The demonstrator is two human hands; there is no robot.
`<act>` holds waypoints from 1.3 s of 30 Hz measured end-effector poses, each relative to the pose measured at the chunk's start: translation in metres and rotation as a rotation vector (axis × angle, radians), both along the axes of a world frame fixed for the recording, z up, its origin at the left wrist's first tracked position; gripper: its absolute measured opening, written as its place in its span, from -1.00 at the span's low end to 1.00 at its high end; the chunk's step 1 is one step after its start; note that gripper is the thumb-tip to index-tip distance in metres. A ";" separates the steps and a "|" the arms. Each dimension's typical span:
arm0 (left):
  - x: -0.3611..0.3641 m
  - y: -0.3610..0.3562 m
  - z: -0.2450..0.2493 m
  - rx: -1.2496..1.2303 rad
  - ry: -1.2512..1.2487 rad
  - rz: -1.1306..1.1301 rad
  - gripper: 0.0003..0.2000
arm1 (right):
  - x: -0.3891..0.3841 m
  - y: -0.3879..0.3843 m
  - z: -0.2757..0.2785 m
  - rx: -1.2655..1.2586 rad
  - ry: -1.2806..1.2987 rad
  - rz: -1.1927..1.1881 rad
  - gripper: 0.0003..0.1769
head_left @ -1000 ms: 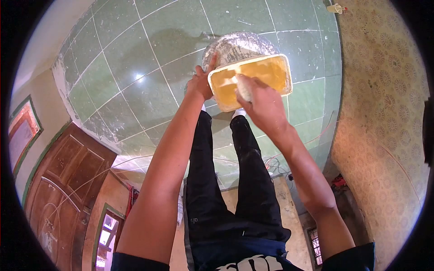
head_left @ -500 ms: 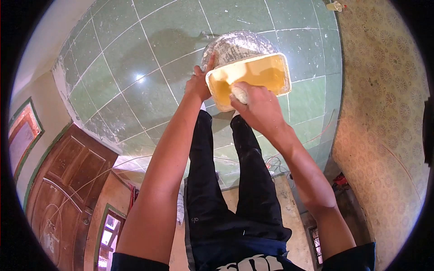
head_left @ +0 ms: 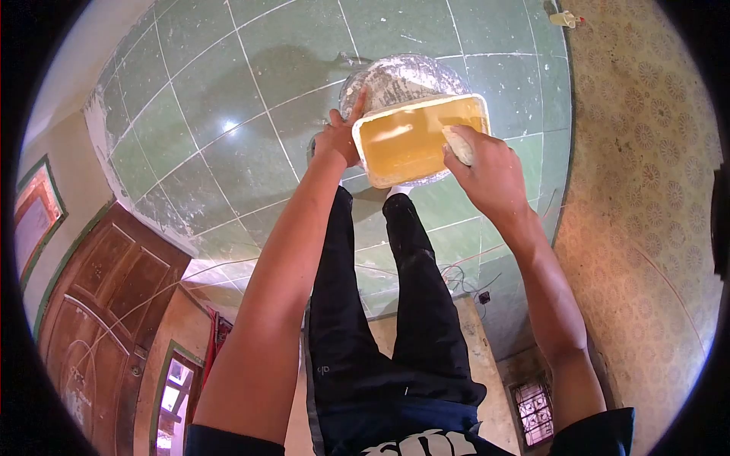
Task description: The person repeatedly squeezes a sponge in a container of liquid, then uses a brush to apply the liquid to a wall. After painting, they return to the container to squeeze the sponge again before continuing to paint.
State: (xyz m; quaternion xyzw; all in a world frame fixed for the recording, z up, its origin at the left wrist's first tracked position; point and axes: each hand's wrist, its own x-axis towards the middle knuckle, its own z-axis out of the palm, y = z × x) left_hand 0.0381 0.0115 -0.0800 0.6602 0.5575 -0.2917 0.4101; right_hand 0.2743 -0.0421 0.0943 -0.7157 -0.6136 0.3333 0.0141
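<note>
A yellow rectangular tub with a pale, worn rim sits over a round, paint-crusted container on the tiles. My left hand holds the tub at its left side, two fingers stretched along the round container and the others hidden. My right hand is closed around a whitish rounded block over the right part of the tub. The block's lower part is covered by my fingers. Shiny reflections show on the tub's amber inside.
Green tiles with white smears surround the tub. My black-trousered legs are directly below. A patterned yellowish surface lies to the right, a brown wooden door to the left. Thin cables run behind my legs.
My right hand has moved right with the whitish block, from the tub's near left part to its right side. The tub has shifted slightly right and its tilt differs. My left hand stays beside it.
</note>
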 end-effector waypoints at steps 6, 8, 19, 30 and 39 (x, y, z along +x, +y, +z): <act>-0.001 -0.003 -0.004 0.037 -0.022 -0.013 0.38 | -0.004 0.001 0.009 0.121 -0.075 -0.046 -0.56; 0.001 -0.003 -0.006 0.037 0.009 -0.003 0.40 | -0.004 0.000 -0.001 0.150 -0.104 -0.055 -0.55; 0.003 -0.003 -0.003 0.042 0.000 0.010 0.33 | -0.028 -0.020 -0.016 -0.027 -0.158 -0.055 -0.52; -0.009 -0.012 -0.010 0.114 -0.115 0.034 0.32 | -0.089 -0.014 -0.020 0.017 0.091 -0.116 -0.56; -0.007 -0.011 -0.011 0.148 -0.122 0.051 0.27 | -0.081 0.007 -0.029 0.062 0.383 -0.227 -0.53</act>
